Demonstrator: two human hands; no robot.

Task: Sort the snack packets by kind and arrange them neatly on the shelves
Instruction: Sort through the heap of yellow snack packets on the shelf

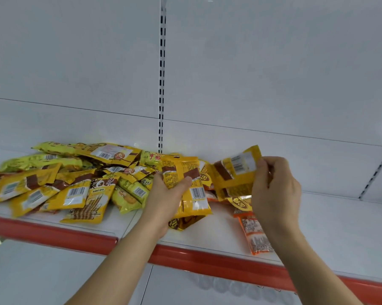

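Head view: left hand (163, 203) grips a yellow packet (185, 186), thumb across its face, above the shelf (328, 227) near mid front edge. Right hand (276, 190) pinches a second yellow packet (234, 172) by its top corner, barcode side showing, held off the shelf. Pile (60, 179) of yellow packets (unsorted) lies toward the left end. Orange packet (254, 234) lies by the red front edge (207, 260).

Yellow pkts (53, 186) w/ brown stripes, orange pkt (255, 235), red shelf edge (53, 233).
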